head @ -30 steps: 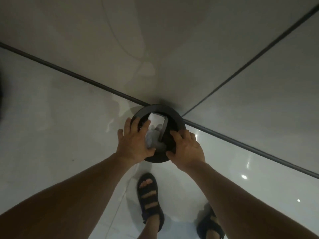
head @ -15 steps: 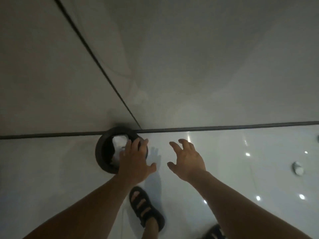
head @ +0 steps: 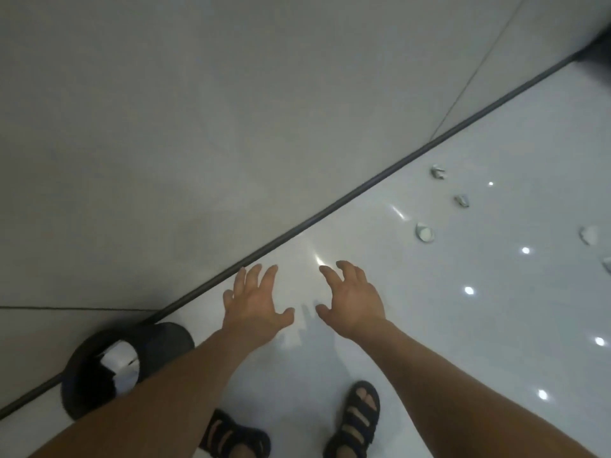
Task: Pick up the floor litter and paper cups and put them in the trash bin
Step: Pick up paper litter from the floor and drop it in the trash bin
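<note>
Both grips are empty. Left grip (head: pixel 256 302): palm down, fingers spread and lightly bent, holding nothing, poised over the floor just beside the skirting strip. Right grip (head: pixel 353 300): palm down, fingers apart and loosely curved, nothing in it. A narrow gap separates the two thumbs.

- Wall (head: pixel 231 110): grey panels filling the upper left, with one thin seam toward the right.
- Floor (head: pixel 446 342): glossy white tile, dotted with small bright reflections.
- Skirting strip (head: pixel 363 188): dark, running diagonally where wall meets floor.
- Forearms: two, bare, reaching forward from the bottom edge. The left one crosses in front of the bin.
- Trash bin (head: pixel 172 338): dark and round, standing on the floor against the skirting strip, lower left, behind the left grip. White paper (head: pixel 120 361) shows in its mouth.
- Left sandal (head: pixel 231 438) and right sandal (head: pixel 358 421): dark, strapped, on the feet at the bottom edge.
- Dark shape (head: pixel 598 47): top right corner, kind not discernible.

Litter, all on the floor to the right of the right grip and well apart from the bin:
- Paper cup (head: pixel 425 232): lying on its side, the nearest piece.
- Pale piece (head: pixel 588 234): near the right edge.
- Upper scrap (head: pixel 439 171): crumpled, close to the strip.
- Lower scrap (head: pixel 462 201): crumpled, between the upper scrap and the cup.
- Edge fragment (head: pixel 607 264): cut off by the frame.

The smaller pieces are too small to identify further.
</note>
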The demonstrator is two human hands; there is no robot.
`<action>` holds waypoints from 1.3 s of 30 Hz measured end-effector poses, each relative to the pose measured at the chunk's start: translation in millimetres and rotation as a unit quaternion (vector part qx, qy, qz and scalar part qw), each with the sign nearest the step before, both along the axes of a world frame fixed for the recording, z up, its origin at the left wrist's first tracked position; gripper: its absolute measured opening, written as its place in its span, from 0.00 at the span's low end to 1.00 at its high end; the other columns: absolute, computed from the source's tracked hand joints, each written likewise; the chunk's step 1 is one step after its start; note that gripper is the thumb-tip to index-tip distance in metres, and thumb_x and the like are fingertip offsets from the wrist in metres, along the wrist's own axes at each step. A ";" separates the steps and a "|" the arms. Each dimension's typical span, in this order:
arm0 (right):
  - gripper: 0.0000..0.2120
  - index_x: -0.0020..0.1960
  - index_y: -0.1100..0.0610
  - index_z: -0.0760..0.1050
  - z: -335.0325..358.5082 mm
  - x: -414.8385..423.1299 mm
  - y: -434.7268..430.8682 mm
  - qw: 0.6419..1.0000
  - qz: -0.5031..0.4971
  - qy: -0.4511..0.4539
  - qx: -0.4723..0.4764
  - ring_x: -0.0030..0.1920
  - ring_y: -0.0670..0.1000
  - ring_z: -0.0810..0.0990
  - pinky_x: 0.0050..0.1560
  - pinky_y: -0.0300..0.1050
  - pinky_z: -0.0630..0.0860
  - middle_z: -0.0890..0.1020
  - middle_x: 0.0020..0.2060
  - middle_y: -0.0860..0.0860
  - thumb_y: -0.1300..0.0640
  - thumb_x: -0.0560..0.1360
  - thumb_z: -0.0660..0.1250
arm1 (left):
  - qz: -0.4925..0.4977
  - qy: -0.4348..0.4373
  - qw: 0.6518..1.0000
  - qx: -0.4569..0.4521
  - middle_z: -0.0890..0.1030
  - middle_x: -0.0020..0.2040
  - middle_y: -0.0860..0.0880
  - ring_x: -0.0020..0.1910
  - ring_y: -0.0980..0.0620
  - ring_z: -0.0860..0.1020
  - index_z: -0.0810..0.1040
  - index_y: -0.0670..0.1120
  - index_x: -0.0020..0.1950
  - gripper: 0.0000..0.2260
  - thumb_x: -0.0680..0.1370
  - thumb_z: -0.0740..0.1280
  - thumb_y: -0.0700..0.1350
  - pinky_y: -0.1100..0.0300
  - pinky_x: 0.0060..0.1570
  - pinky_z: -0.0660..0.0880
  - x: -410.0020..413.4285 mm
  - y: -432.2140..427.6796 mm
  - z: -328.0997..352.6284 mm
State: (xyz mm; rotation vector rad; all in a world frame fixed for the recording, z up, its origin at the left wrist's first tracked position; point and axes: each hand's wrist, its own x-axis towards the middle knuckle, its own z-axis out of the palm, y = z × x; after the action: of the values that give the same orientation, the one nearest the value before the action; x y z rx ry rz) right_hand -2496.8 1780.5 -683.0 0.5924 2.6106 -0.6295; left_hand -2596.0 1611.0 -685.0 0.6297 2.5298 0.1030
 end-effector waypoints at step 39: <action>0.33 0.76 0.46 0.53 -77.2 50.2 438.9 0.972 -0.208 -0.083 -0.071 0.73 0.56 0.60 0.66 0.53 0.69 0.57 0.75 0.52 0.43 0.76 0.64 | -0.168 -0.126 0.976 -0.051 0.55 0.77 0.51 0.75 0.49 0.53 0.52 0.55 0.77 0.39 0.72 0.66 0.64 0.49 0.70 0.60 -6.6 508.5 -41.3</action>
State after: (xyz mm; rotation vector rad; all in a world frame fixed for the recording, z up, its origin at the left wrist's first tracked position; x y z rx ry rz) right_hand -2446.6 2219.4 -760.2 1.1085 2.2764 -0.8428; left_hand -2602.6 2119.5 -726.3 0.9295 2.1402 -0.0639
